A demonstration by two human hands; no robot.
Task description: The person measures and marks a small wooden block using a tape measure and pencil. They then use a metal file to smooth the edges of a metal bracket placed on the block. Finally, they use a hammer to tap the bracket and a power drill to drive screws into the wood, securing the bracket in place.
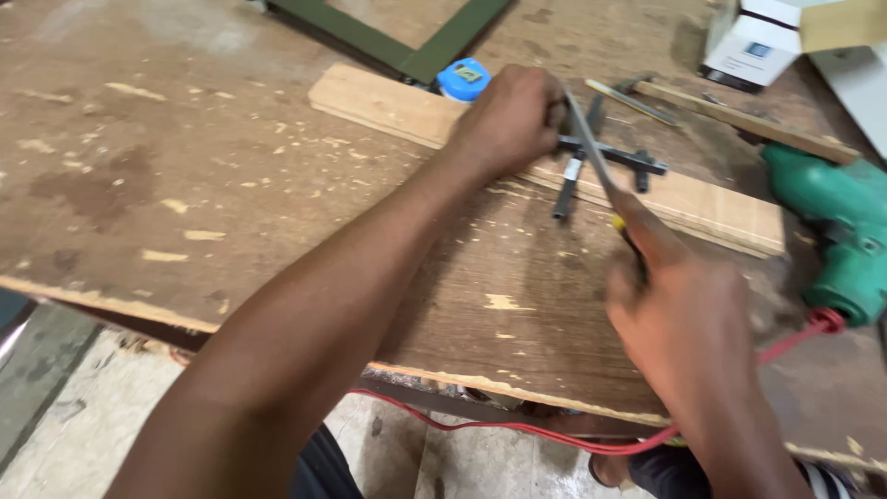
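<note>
Pressing down on a dark metal clamp [605, 159], the left hand [508, 120] is lying closed over its near end on top of a pale wooden plank [397, 109] at about twelve o'clock on the worn workbench [185, 185]. The right hand [684, 314], at four o'clock from it, is gripping a yellow-handled saw [591, 152], fingers wrapped tight, its thin blade slanting up across the clamp. A blue tape measure [465, 78] is sitting just beyond the left hand, and a green drill [836, 231] is lying at three o'clock.
</note>
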